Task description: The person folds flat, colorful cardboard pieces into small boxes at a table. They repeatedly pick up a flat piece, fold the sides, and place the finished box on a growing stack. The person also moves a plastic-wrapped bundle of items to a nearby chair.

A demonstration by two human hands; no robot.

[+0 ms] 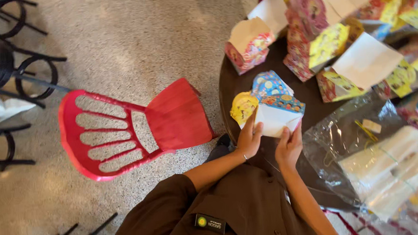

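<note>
both hands pinch a half-folded blue party box [274, 107]: left hand [249, 139] on its white left flap, right hand [288, 147] on the bottom edge, over the dark round table [231, 85]; a red plastic chair [138, 128] stands just beside.

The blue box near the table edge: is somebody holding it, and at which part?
Yes. Both hands hold the blue box by its white open flaps: left hand on the left flap, right hand underneath.
</note>
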